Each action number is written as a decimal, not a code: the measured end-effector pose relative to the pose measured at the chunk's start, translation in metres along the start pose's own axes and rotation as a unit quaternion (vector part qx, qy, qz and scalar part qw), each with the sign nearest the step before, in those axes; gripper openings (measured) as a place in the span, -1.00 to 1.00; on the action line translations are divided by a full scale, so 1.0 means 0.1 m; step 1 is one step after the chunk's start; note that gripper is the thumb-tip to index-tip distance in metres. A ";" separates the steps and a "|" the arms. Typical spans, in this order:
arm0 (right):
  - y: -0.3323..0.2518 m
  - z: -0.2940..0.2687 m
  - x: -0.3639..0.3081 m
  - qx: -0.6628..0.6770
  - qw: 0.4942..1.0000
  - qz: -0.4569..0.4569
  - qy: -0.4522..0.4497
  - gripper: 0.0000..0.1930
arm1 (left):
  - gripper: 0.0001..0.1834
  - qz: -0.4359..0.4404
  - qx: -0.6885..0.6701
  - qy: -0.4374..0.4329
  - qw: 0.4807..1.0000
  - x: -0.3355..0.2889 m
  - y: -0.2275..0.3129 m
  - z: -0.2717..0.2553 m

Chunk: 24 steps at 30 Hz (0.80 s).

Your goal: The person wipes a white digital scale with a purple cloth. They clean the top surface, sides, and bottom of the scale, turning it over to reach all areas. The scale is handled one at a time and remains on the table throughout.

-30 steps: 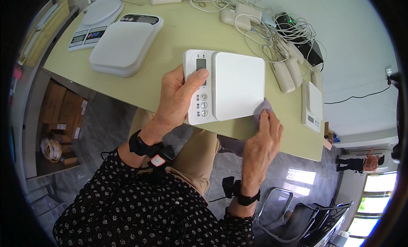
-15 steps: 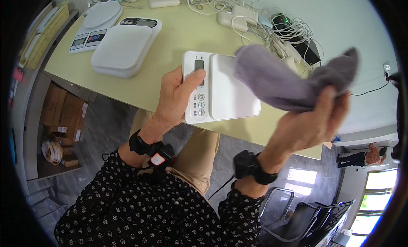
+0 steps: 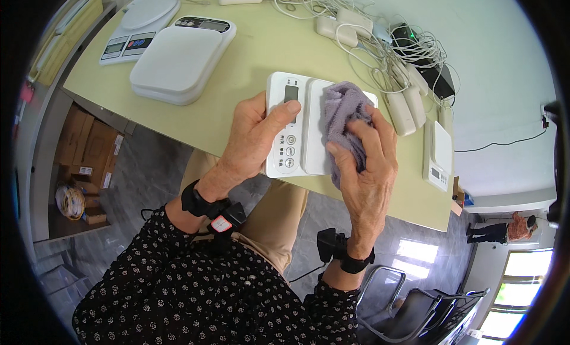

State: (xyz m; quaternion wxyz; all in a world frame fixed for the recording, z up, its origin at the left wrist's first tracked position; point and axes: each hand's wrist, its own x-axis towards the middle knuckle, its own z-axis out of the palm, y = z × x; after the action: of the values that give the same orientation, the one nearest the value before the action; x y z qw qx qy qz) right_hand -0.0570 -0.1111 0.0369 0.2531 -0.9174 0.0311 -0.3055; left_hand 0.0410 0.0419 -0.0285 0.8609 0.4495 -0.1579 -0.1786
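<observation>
A white digital kitchen scale [image 3: 316, 143] is held near the front edge of the table, its small display and buttons toward the left. My left hand [image 3: 254, 131] grips its left side, with the thumb lying on the panel beside the display. On the right part of the weighing plate lies a bunched purple-grey cloth [image 3: 343, 110]. My right hand [image 3: 368, 164] presses that cloth against the plate, fingers curled around it. The cloth covers much of the plate's right side.
Two more white scales, a square-topped one [image 3: 176, 63] and a round-topped one [image 3: 148, 12], stand at the back left of the yellowish table [image 3: 261, 54]. Tangled white cables and adapters [image 3: 380, 60] line the back right. A small white scale [image 3: 438, 155] lies at the right edge.
My right hand has brought the cloth from the air at the right down onto the scale's plate, where it is now bunched. My left hand keeps its hold on the scale.
</observation>
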 end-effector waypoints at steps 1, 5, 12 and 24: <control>-0.04 0.00 0.00 -0.036 0.999 -0.015 0.005 -0.60 | -0.68 0.000 -0.007 0.001 1.000 0.00 0.00 0.00; -0.16 0.12 0.01 -0.097 0.992 -0.078 -0.003 -0.56 | -0.68 0.015 0.000 0.003 1.000 0.01 0.01 0.01; -0.22 -0.14 -0.34 -0.101 0.985 -0.096 -0.099 -0.63 | -0.68 0.032 0.015 0.003 0.999 0.02 -0.01 0.00; -0.06 0.08 0.17 -0.096 0.984 -0.149 0.015 -0.66 | -0.66 0.020 0.025 -0.026 0.999 0.01 0.02 -0.03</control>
State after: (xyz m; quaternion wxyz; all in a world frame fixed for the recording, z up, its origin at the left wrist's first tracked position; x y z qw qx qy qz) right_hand -0.0391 -0.1060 0.0435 0.1151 -0.9272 -0.0729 -0.3489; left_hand 0.0433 0.0448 -0.0286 0.8484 0.4627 -0.1936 -0.1691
